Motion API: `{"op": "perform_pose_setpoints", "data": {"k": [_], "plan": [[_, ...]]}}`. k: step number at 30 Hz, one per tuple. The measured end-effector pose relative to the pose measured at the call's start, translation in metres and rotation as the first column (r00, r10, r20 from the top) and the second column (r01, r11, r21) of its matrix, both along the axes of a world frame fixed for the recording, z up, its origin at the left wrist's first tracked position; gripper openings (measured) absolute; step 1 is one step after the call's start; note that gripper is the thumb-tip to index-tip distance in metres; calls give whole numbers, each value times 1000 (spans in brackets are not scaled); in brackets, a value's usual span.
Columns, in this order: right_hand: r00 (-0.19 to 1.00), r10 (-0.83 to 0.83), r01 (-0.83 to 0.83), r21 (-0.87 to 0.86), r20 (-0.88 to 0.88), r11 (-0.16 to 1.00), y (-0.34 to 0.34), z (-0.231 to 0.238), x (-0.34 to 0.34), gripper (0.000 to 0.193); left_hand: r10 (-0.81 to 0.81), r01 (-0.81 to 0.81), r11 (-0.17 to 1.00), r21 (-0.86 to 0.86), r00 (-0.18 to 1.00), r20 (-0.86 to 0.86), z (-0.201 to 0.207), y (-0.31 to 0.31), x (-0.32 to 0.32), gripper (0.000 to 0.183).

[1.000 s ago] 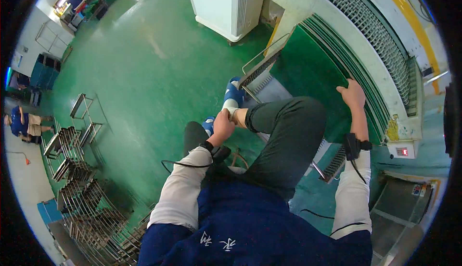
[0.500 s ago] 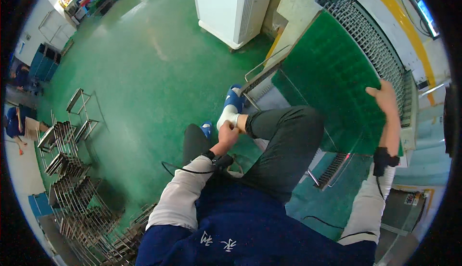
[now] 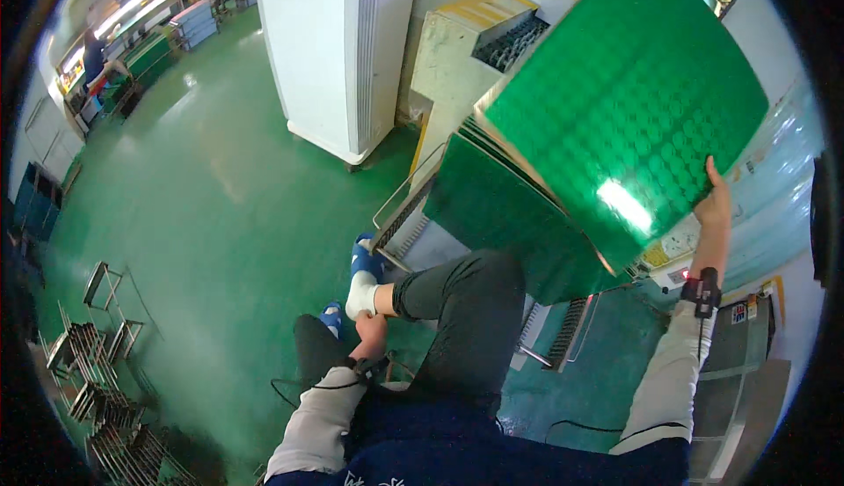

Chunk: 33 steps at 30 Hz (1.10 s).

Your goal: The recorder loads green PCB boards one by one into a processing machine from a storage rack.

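My right hand (image 3: 716, 203) grips the lower right edge of a large green circuit board panel (image 3: 624, 108), thumb on its face and the other fingers behind. Rows of faint round patterns and a bright glare show on the panel, which is tilted up. Beneath it, more green panels (image 3: 505, 213) lean in a slotted metal rack (image 3: 556, 345). My left hand (image 3: 371, 332) is closed at my raised ankle, its fingers pinching the top of the white sock (image 3: 360, 296). A blue slipper (image 3: 366, 257) covers that foot.
Behind the rack stands a cream machine (image 3: 448, 73) with rollers (image 3: 510, 43). A tall white cabinet (image 3: 330, 46) is beyond it on the green floor (image 3: 220, 213). Stacked metal racks (image 3: 97, 372) stand at left. A person (image 3: 95, 59) sits far off, upper left.
My right hand has lifted the green panel up and off the rollers, uncovering the panels in the rack below. The view has turned rightward. My left hand stays at the ankle.
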State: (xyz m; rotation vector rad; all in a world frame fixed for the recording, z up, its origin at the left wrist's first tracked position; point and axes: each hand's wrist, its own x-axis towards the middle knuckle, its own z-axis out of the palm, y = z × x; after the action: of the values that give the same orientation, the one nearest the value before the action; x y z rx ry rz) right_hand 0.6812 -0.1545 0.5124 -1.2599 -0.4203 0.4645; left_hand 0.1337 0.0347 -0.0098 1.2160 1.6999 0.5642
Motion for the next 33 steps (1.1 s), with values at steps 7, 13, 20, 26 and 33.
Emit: {"op": "perform_pose_setpoints", "data": {"k": [7,13,20,26,33], "plan": [[958,193,-133,266,-212,955,90,-82,-6,33,80,-50,990,-135,971,224,-8,1,-11,28],[894,28,120,300,-447,946,133,-142,11,19,56,14,976,-218,948,314,32,-1,-2,23],[879,-22,190,307,-476,933,173,-154,22,26,-64,183,947,-262,911,407,20,-8,-4,23],[855,112,-132,-3,-506,991,164,-154,42,47,-240,381,891,-248,856,458,18,-11,-8,23],[997,68,-79,-343,-45,936,177,-157,33,43,-529,633,763,-129,727,438,26,-9,-20,24]]}}
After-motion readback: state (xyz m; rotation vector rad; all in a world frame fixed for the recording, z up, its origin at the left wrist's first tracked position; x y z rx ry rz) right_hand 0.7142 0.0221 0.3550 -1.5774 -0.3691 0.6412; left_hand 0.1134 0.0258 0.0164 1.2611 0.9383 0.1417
